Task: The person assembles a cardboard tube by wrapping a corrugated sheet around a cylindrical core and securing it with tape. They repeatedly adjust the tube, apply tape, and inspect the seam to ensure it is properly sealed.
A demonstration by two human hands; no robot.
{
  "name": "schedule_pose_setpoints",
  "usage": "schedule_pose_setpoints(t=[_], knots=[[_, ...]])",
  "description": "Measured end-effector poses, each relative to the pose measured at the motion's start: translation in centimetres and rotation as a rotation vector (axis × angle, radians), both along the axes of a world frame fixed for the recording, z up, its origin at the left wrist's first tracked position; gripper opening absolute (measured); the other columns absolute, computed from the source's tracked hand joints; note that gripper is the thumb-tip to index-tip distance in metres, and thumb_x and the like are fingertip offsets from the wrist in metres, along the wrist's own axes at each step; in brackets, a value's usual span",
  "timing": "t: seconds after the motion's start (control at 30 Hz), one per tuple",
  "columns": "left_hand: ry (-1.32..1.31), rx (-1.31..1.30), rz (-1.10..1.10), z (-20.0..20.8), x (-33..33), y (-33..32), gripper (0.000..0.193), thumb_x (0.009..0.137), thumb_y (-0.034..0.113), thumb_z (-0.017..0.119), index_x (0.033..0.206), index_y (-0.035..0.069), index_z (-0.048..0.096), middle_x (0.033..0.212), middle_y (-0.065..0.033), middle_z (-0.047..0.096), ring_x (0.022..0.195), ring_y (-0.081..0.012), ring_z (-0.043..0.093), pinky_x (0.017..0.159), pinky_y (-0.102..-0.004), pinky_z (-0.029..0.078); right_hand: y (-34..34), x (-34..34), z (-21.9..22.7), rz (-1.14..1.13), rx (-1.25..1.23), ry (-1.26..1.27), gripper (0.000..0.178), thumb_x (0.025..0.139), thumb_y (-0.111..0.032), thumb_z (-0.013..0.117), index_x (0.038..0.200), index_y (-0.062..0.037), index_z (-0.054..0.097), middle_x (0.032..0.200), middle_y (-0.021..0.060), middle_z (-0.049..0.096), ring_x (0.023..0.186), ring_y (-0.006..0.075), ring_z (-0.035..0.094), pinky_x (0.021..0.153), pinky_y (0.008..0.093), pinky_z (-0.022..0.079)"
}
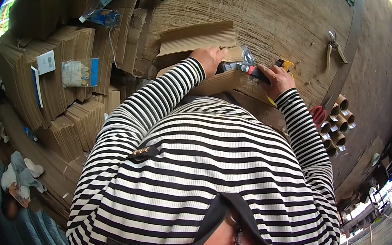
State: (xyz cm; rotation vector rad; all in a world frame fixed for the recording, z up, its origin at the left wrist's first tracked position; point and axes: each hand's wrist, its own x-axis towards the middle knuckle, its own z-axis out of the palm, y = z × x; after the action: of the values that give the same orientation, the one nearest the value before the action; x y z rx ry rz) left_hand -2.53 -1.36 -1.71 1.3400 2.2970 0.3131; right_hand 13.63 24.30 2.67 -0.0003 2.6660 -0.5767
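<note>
1. Gripping a red-and-black tool (252, 71), my right hand (276, 81) sits right of the cardboard (197, 38).
2. Left hand (208, 60) touches cardboard; its closure I cannot tell.
3. Cardboard: tan, ridged, folded.

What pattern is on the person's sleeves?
Black and white stripes: the sleeves show them best in the head view, the only one here.

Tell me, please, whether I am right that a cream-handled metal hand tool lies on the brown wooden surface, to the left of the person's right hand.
The side is wrong: the head view shows the cream-handled metal hand tool on the brown wooden surface, but to the right of the person's right hand.
</note>
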Motion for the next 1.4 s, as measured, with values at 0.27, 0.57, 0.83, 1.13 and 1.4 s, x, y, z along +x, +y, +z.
schedule_pose_setpoints(t=[0.27,0.57,0.83,1.13,1.4], knots=[[-0.087,-0.144,-0.044,0.6,-1.2,0.9,0.043,0.089,0.005,0.05,0.131,0.007,0.059,0.117,-0.0132,0.069,0.104,-0.0296,0.067,0.088,-0.0385,0.055,1.2,-2.8,1.2,0.108,0.12,-0.096,0.061,0.087,-0.028,0.072,0.144,-0.026,0.051,0.107,0.0079,0.061,0.104,0.0276,0.061,0.09,0.0413,0.053],[-0.067,-0.077,-0.021,1.2,-0.9,1.0,0.035,0.09,0.008,0.051,0.123,0.008,0.063,0.104,-0.0127,0.072,0.096,-0.0302,0.069,0.081,-0.0402,0.057,2.2,-3.2,2.2,0.14,0.086,-0.071,0.061,0.085,-0.026,0.073,0.142,-0.0248,0.053,0.106,0.0066,0.064,0.102,0.0262,0.061,0.088,0.0407,0.054],[-0.092,-0.087,-0.005,1.9,-0.7,1.2,0.033,0.092,0.009,0.049,0.122,0.009,0.063,0.104,-0.0146,0.072,0.095,-0.0326,0.069,0.08,-0.0424,0.056,0.2,-3.0,1.4,0.067,0.083,-0.108,0.06,0.089,-0.03,0.07,0.145,-0.0264,0.049,0.111,0.0079,0.063,0.105,0.0277,0.062,0.087,0.0416,0.054],[-0.223,-0.114,0.095,3.5,-0.2,1.4,0.025,0.095,0.016,0.054,0.117,0.011,0.065,0.104,-0.0156,0.071,0.095,-0.0341,0.069,0.082,-0.0425,0.056,6.4,-0.9,1.9,-0.202,0.162,-0.074,0.053,0.088,-0.036,0.068,0.138,-0.026,0.056,0.114,0.0064,0.066,0.109,0.0265,0.064,0.091,0.0406,0.053],[-0.214,-0.066,0.081,3.6,-4.2,1.9,0.028,0.095,0.02,0.058,0.122,0.012,0.063,0.11,-0.0146,0.071,0.099,-0.0355,0.067,0.087,-0.0439,0.055,1.5,-1.0,-5.5,-0.671,-0.575,-0.259,0.076,0.087,-0.033,0.08,0.149,-0.0129,0.042,0.125,0.0111,0.063,0.113,0.0213,0.06,0.102,0.0355,0.046]])
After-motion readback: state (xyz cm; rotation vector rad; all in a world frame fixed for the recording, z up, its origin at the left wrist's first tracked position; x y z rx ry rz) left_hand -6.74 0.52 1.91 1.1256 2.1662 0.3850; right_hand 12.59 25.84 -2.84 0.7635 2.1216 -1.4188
